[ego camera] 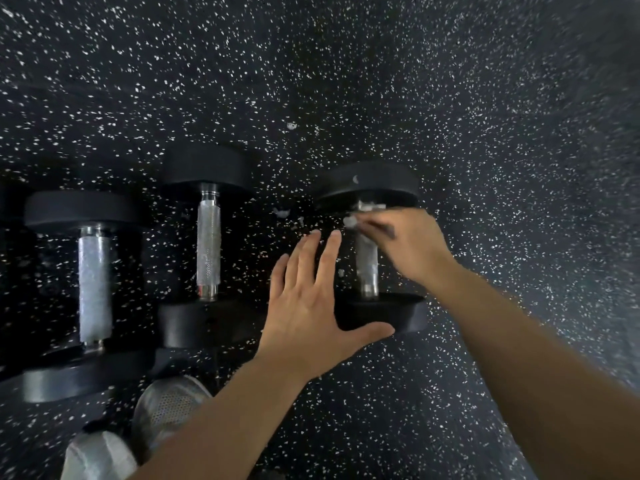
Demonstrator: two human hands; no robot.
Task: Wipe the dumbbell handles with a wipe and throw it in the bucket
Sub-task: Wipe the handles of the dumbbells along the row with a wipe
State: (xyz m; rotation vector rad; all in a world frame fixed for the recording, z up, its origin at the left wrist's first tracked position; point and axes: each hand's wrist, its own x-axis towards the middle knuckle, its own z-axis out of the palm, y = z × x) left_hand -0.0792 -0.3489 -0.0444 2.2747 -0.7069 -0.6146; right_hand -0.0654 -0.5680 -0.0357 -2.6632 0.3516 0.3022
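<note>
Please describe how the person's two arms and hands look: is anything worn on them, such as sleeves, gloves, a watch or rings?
Both forearms are bare as far as the picture shows; no sleeve reaches into view. The left hand wears no glove, and no ring or watch shows on it. The right hand is also ungloved, but it is blurred, so small items like rings cannot be ruled out.

Three dumbbells lie side by side on a black, white-flecked floor (485,133), handles pointing away from the camera. The right hand (412,247) is over the right dumbbell (370,251), its fingers curled at the far end of the handle around a blurred scrap of white wipe (350,221). The left hand (311,299) is spread flat with straight fingers, thumb against that dumbbell's near head. The middle dumbbell (207,244) and left dumbbell (93,289) lie untouched. A grey shoe (166,407) shows at the bottom left.
</note>
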